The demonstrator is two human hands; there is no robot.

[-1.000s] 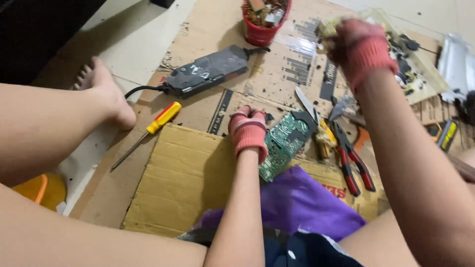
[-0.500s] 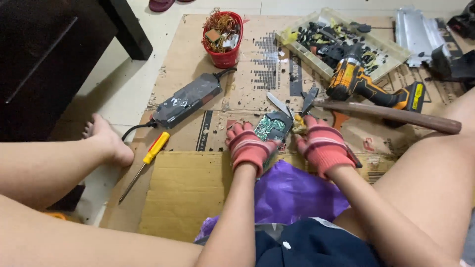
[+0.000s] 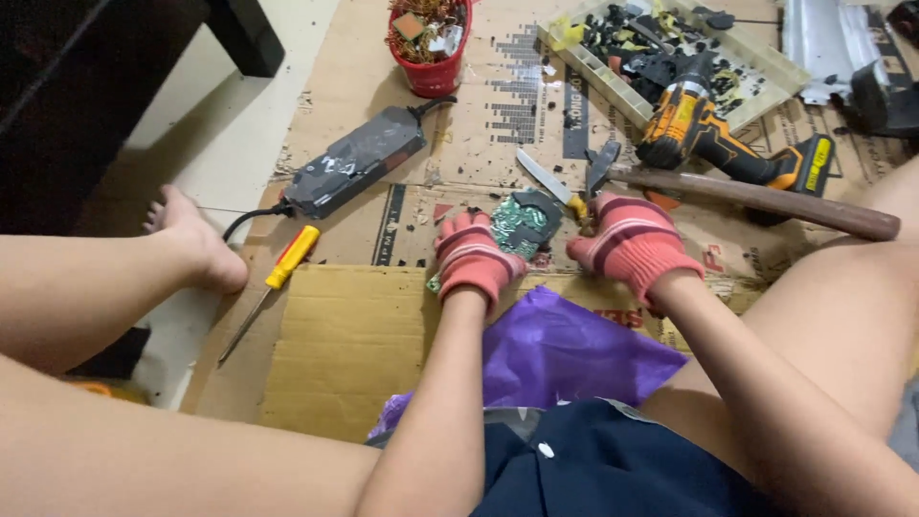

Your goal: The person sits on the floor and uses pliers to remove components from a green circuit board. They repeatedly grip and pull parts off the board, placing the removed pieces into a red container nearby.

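Floor covering: flattened cardboard (image 3: 354, 335) is laid over the floor; everything is spread on it.
Purple bag: a purple plastic sheet (image 3: 565, 349) is draped at the lap, just below both hands.
Power tools: an orange and black cordless drill (image 3: 713, 134) lies beyond a wooden-handled hammer (image 3: 756, 191), near the right hand.
Parts tray: a pale tray (image 3: 780, 72) of dark loose parts is seen at the far right, and a red basket (image 3: 433, 72) of scrap at the top centre.
Power adapter: a black brick (image 3: 354, 163) with its cord lies left of centre, well apart from the hands.
Change noted: a second ago the right hand was reaching far out toward the tray; it has since been brought back, so both hands are now gathered at the board and work on it is judged resumed.
Circuit board: a green board (image 3: 517, 222) is held tilted just off the cardboard, between the hands.
Left hand (image 3: 471, 260): red knit glove; fingers curled closed on the board's near-left edge.
Right hand (image 3: 632, 244): gloved; fingers clenched round a yellow-handled blade tool (image 3: 550, 184), its handle end beside the board.
Screwdriver: a yellow-handled one (image 3: 273, 282) lies untouched near the bare foot.
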